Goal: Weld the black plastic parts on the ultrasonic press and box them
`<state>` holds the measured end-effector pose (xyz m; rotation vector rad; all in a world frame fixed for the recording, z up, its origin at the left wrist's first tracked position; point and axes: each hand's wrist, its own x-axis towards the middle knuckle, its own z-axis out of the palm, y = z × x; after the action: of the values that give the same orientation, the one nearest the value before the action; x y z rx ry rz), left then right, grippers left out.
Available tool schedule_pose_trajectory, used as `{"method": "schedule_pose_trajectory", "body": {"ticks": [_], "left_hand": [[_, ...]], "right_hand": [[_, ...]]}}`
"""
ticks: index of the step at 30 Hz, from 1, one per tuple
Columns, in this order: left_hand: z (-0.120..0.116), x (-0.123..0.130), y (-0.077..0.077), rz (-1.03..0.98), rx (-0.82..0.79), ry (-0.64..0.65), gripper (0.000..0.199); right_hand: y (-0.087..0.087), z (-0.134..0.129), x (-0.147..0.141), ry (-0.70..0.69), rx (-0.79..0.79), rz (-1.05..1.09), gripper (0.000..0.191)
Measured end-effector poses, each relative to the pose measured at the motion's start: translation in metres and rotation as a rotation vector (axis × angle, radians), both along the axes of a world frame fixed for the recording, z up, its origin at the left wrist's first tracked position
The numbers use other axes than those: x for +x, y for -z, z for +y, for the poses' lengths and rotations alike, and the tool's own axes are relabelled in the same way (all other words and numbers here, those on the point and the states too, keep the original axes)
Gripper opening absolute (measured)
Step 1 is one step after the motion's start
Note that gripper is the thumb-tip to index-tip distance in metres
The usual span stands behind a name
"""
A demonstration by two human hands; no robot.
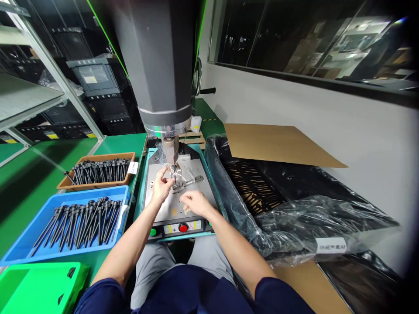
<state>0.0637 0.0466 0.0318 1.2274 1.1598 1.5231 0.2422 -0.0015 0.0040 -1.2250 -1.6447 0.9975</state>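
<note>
On the grey metal plate (163, 208) of a bench press, my left hand (161, 186) reaches to a small dark part (175, 171) standing in the fixture under the press tool (170, 150). Its thumb and index finger are spread apart; the thumb tip is at the part, and I cannot tell whether it touches. To the right and nearer to me, my right hand (197, 203) hovers over the plate with its fingers curled and pressed together. Whatever they hold, if anything, is hidden. A slim metal clamp bar (188, 184) lies between the hands, beside clear plastic film (185, 171).
Left, a brown tray (98, 186) and a blue tray (70, 249) hold black long-stemmed parts; a green tray (42, 285) is nearer. Right, a plastic-lined box (229, 192) holds dark parts beside a cardboard sheet (278, 141). Green (153, 232) and red (183, 227) buttons front the press.
</note>
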Motion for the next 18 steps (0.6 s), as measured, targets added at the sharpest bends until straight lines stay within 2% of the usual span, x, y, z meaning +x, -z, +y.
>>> {"method": "schedule_pose_trajectory", "body": {"ticks": [2, 4, 5, 7, 11, 14, 18], "left_hand": [[0.000, 0.000, -0.001, -0.004, -0.002, 0.002, 0.066], [-0.001, 0.000, -0.002, 0.004, -0.008, 0.009, 0.065], [-0.001, 0.000, -0.003, 0.013, -0.007, 0.013, 0.065], [-0.001, 0.000, -0.004, 0.034, 0.009, 0.016, 0.064], [0.000, 0.000, -0.005, 0.062, 0.027, 0.001, 0.061], [0.000, 0.000, -0.005, 0.069, 0.019, -0.009, 0.060], [0.000, -0.001, -0.005, 0.073, 0.007, -0.003, 0.059]], "right_hand": [[-0.025, 0.010, 0.007, 0.124, 0.132, -0.014, 0.021], [-0.047, 0.034, 0.008, 0.213, 0.300, -0.034, 0.019], [-0.055, 0.049, 0.006, 0.191, 0.358, -0.042, 0.021], [-0.066, 0.079, -0.002, 0.047, 0.420, -0.071, 0.030], [-0.068, 0.119, -0.023, -0.259, 0.436, -0.174, 0.027], [-0.062, 0.130, -0.028, -0.319, 0.399, -0.229, 0.024], [-0.055, 0.131, -0.022, -0.389, 0.351, -0.179, 0.031]]}}
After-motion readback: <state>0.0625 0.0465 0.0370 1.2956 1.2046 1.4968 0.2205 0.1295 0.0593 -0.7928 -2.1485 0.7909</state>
